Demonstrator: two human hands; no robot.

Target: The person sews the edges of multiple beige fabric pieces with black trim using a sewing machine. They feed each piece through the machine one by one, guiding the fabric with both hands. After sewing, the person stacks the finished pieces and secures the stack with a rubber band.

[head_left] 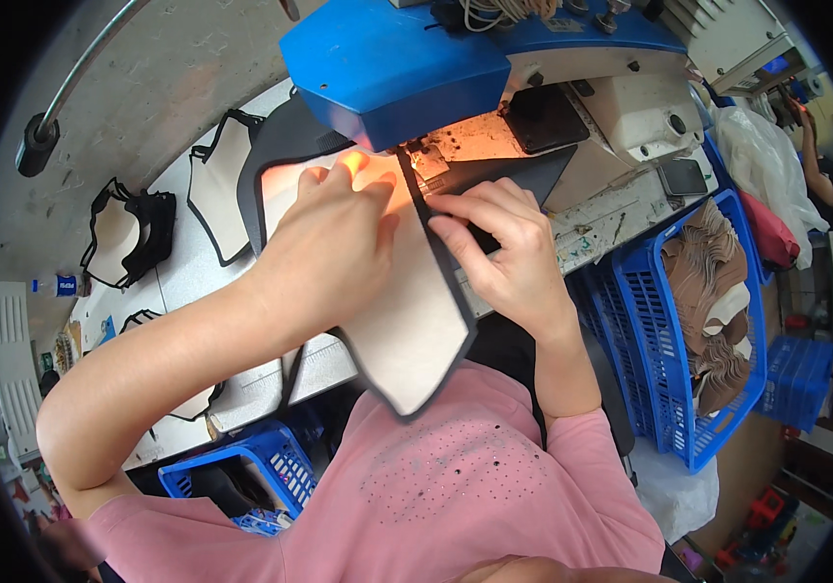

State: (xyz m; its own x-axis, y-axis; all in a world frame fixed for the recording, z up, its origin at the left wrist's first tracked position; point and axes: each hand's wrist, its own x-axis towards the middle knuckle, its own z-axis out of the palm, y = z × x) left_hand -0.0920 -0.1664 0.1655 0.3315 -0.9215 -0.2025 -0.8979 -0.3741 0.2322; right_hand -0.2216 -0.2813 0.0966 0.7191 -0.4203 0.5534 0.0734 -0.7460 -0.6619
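Pink shirt [436,496], hands [329,248] [509,257] apparently on panel [402,340]

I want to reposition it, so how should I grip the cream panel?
Probably pinch the cream panel by its pointed lower end, from your body's side: that tip juts past the table edge, uncovered, while your left hand lies over the upper part.

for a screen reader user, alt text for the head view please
A person's left hand rests on a pale, dark-edged panel at a blue-topped machine; the right hand is at the panel's edge. Similar pieces lie left; a blue basket of brown pieces stands right.
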